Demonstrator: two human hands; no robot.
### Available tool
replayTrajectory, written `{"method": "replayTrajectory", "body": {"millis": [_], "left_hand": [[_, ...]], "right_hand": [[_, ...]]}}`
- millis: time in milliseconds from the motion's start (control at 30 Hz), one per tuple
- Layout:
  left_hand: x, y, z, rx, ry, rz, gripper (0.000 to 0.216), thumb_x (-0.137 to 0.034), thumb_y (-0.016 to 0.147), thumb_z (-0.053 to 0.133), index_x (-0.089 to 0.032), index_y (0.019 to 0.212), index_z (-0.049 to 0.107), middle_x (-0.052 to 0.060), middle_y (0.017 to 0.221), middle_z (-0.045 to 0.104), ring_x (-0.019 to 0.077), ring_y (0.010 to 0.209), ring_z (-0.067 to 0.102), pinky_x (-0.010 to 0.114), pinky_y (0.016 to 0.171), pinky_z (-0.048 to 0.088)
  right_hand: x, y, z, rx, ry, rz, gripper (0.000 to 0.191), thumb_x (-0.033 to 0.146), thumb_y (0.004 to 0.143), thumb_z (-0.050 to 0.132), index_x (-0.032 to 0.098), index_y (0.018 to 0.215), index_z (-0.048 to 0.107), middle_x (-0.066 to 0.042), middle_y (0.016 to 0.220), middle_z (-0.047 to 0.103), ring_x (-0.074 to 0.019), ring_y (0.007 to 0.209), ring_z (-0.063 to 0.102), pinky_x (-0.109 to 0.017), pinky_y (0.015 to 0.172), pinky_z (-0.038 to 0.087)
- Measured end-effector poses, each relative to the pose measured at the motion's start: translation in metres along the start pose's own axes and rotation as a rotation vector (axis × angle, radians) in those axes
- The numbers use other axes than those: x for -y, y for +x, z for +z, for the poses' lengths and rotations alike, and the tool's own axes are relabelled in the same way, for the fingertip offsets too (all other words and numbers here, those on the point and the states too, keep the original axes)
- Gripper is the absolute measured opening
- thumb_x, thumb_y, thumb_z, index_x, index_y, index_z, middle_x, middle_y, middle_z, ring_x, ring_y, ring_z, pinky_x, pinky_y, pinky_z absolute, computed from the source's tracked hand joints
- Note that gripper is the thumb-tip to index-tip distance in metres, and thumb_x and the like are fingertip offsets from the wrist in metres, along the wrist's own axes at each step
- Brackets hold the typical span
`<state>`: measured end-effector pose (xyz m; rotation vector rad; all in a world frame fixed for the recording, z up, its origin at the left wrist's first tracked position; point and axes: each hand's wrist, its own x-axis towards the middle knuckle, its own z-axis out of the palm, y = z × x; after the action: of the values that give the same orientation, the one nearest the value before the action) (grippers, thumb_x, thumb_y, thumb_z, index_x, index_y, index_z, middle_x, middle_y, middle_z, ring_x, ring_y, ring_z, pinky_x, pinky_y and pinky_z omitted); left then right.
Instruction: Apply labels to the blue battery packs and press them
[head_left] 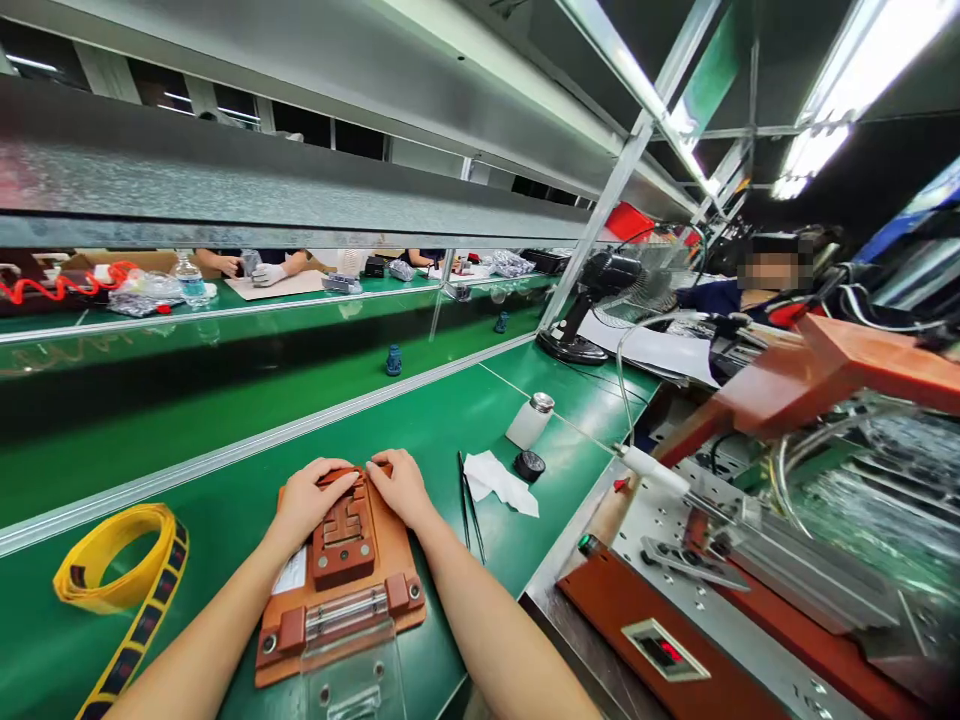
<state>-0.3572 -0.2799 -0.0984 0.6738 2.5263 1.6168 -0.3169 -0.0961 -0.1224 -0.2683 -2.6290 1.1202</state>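
Note:
A reddish-brown assembly jig (390,545) lies on the green bench before me, with a raised slotted block (343,545) on its plate. Its hinged clear plastic cover (352,670) is swung back toward me. My left hand (309,500) is closed over the jig's far left side, thumb along the top of the block. At the far right edge, my right hand (401,488) grips the jig with bent fingers. The fingertips of both hands meet near the block's far end; any small part under them is hidden.
Left lies a coiled yellow carrier tape (112,595). To the right are black tweezers (471,510), a white wipe (499,483), a dispenser bottle (531,422) and a round black cap (529,465). A machine (720,580) borders the bench; a fan (600,290) stands behind. Co-workers sit beyond.

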Motion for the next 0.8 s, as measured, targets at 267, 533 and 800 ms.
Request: {"method": "replayTrajectory", "body": {"millis": [267,533,800], "left_hand": [[0.002,0.004,-0.001,0.039,-0.064,0.038,0.027,-0.048,0.08,0.065,-0.027,0.09,0.08,0.004,0.1,0.075,0.024,0.096,0.069,0.033,0.089,0.052],[0.014,0.019,-0.008,0.05,-0.118,-0.036,0.025,-0.047,0.079,0.068,-0.03,0.091,0.081,0.003,0.101,0.075,0.0238,0.096,0.069,0.033,0.088,0.054],[0.008,0.017,-0.009,0.053,-0.116,-0.048,0.024,-0.043,0.083,0.066,-0.028,0.094,0.081,0.004,0.101,0.075,0.0228,0.096,0.069,0.033,0.088,0.053]], "right_hand": [[-0.016,0.127,-0.03,-0.044,-0.059,0.108,0.021,0.033,0.097,0.057,0.017,0.098,0.071,-0.004,0.093,0.071,-0.0172,0.086,0.066,-0.035,0.084,0.053],[-0.011,0.239,-0.041,-0.134,-0.128,0.174,0.054,0.031,0.097,0.053,0.021,0.149,0.044,-0.019,0.144,0.044,-0.0297,0.127,0.053,-0.045,0.106,0.042],[-0.001,0.256,-0.027,-0.152,0.008,0.16,0.038,0.023,0.084,0.064,0.022,0.121,0.056,-0.013,0.119,0.056,-0.031,0.121,0.053,-0.048,0.104,0.042]]}}
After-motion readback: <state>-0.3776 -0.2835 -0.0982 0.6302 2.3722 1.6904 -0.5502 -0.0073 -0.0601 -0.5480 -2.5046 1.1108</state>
